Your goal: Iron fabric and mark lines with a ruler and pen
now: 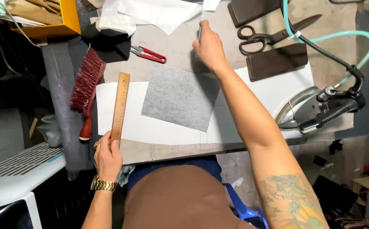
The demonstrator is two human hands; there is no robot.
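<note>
Head view, left hand: the left hand [107,157] grips the near end of a wooden ruler [120,107], fingers closed round it at the table's near edge; a gold watch [103,185] sits on the wrist.
Ruler: it lies almost straight away from the person, slightly tilted, its far end near the brush and its length along the left edge of the white sheet [159,127].
Right hand: the right hand [209,46] reaches far across the table, fingers pinched together on a small thin object; what it is cannot be told, since the fingers hide most of it.
Right arm: it crosses over the white sheet, with a coloured tattoo near the elbow.
Grey piece: a grey felt-like rectangle [179,97] lies tilted on the white sheet, between the ruler and the right forearm, touching neither hand.
Brush: a red-bristled brush [86,85] with a red handle lies just left of the ruler, on a dark strip.
Snips: small red-handled snips [148,54] lie beyond the grey piece, left of the right hand.
Scissors: large black scissors [273,34] lie right of the right hand, next to a dark block [277,61].
Iron: a steam iron [316,109] rests on its side at the right edge, with a black cord and a teal hose [341,36] running to it.
Far left: a yellow box [61,21] stands at the table's corner.
Table: the worn table [171,46] carries white cloth scraps at its far side.
</note>
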